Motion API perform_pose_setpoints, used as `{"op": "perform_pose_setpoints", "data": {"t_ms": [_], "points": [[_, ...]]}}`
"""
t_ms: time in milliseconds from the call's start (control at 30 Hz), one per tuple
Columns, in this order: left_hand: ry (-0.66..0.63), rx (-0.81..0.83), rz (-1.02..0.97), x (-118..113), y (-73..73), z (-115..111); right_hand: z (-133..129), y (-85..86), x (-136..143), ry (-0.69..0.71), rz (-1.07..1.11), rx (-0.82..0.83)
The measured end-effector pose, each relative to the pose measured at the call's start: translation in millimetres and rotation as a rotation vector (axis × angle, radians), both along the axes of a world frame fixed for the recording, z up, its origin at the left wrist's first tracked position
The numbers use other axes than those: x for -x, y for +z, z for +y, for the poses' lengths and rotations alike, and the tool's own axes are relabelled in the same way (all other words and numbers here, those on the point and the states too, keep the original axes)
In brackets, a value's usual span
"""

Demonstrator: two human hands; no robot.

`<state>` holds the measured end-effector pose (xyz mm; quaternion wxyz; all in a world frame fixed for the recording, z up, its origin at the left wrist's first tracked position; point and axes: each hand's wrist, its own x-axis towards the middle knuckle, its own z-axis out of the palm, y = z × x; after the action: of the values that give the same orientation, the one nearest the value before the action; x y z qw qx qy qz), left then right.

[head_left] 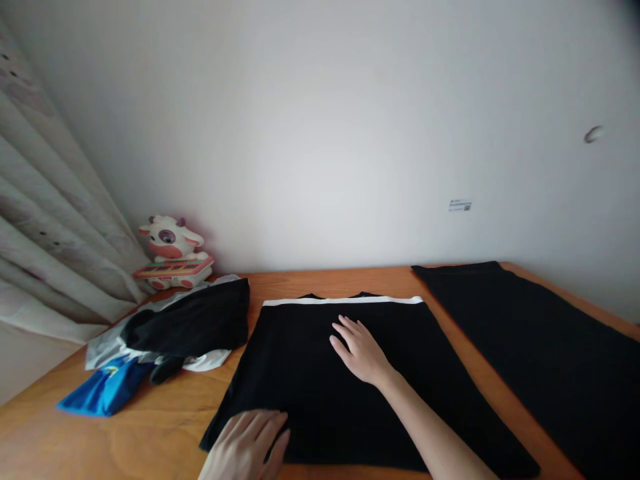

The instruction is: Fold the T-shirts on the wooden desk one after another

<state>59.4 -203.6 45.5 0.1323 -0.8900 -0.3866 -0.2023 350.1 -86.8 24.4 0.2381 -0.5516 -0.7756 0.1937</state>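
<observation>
A black garment with a white band along its far edge lies spread flat in front of me. Its exact kind I cannot make out. My right hand rests on its upper middle, palm down, the fingers extended and a little apart. Near the garment's lower left corner is my left hand, back upward, its fingers extended and the thumb apart from them. Neither hand grips the cloth. Two small dark points of fabric show beyond the white band.
Another black cloth lies flat along the right of the wooden table. At left is a pile of clothes in black, grey, white and blue. Behind it a toy cow with a keyboard stands by the curtain and wall.
</observation>
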Motion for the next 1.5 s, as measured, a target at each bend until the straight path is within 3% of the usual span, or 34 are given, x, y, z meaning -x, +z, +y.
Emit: {"op": "perform_pose_setpoints", "data": {"t_ms": [100, 167, 233, 300, 400, 500, 600, 867, 967, 1033, 1133, 1233, 1367, 1500], "points": [[0.048, 0.151, -0.148, -59.7, 28.3, 24.0, 2.4, -7.6, -4.9, -0.119, 0.358, -0.041], [0.053, 0.232, -0.21, -105.1, 32.8, 45.9, 7.3, -13.6, -8.5, -0.192, 0.616, -0.024], [0.074, 0.269, -0.202, -146.3, 24.5, 67.9, 14.4, -20.5, -12.5, -0.278, 0.857, 0.002], [0.128, 0.301, -0.159, -177.2, 7.3, 85.1, 22.0, -27.5, -16.3, -0.394, 1.084, 0.032], [0.15, 0.346, -0.056, -198.6, -20.8, 97.4, 29.5, -35.5, -19.3, -0.526, 1.268, 0.064], [0.118, 0.343, 0.029, -194.8, -37.0, 101.8, 29.9, -38.7, -17.7, -0.542, 1.266, 0.059], [0.145, 0.321, 0.081, -178.8, -39.4, 112.1, 26.0, -38.8, -14.2, -0.504, 1.196, 0.025], [0.493, 0.389, 0.121, -99.5, -35.3, 175.1, 17.4, -32.1, -16.1, -0.425, 0.954, -0.015], [0.532, 0.392, 0.114, -77.5, -36.1, 185.5, 11.1, -21.8, -16.0, -0.422, 0.822, -0.019], [0.528, 0.386, 0.102, -73.6, -36.8, 186.0, 4.0, -13.2, -12.9, -0.353, 0.645, -0.082], [0.522, 0.36, 0.09, -76.5, -37.6, 183.4, -7.6, -2.7, -3.7, -0.108, 0.312, -0.194], [0.504, 0.35, 0.088, -78.6, -37.9, 182.0, -11.0, -0.2, 4.5, 0.064, 0.051, -0.138], [0.49, 0.356, 0.074, -75.8, -37.4, 181.7, 2.8, -6.0, -1.5, -0.033, -0.124, 0.006], [0.524, 0.372, 0.039, -71.5, -36.0, 181.5, 21.4, -12.8, -36.0, -0.143, -0.257, 0.055]]}}
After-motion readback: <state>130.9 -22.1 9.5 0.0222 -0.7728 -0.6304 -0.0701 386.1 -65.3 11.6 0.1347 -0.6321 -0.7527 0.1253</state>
